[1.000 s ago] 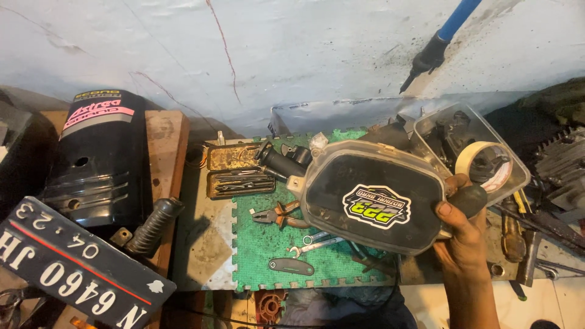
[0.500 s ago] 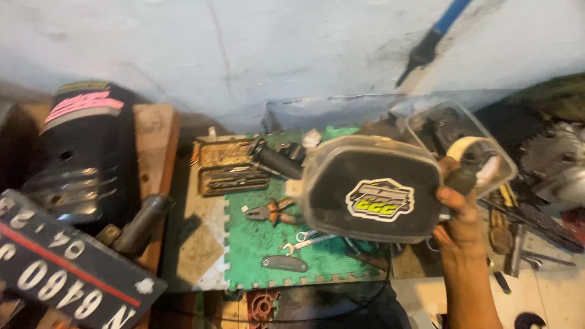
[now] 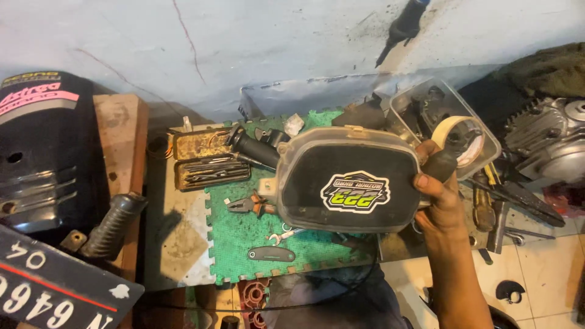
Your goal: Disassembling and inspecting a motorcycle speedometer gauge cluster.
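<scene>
My right hand (image 3: 440,196) grips the right edge of a dark rounded plastic cover (image 3: 346,180) with a clear rim and a green and white sticker on its face, holding it up above a green foam mat (image 3: 244,230). A black handlebar grip (image 3: 255,150) sticks out from behind the cover's left side. On the mat below lie orange-handled pliers (image 3: 251,204), a small spanner (image 3: 284,234) and a dark flat tool (image 3: 271,254). My left hand is out of view.
A rusty open tin of drill bits (image 3: 210,159) sits left of the mat. A clear tub (image 3: 448,125) with a tape roll is behind my hand. A black motorcycle cover (image 3: 39,146), a footpeg (image 3: 113,224) and a number plate (image 3: 52,283) lie left; engine parts (image 3: 545,137) and tools right.
The view has shifted slightly right and down. My right hand still holds the cover in nearly the same place, tilted a little more toward level.
</scene>
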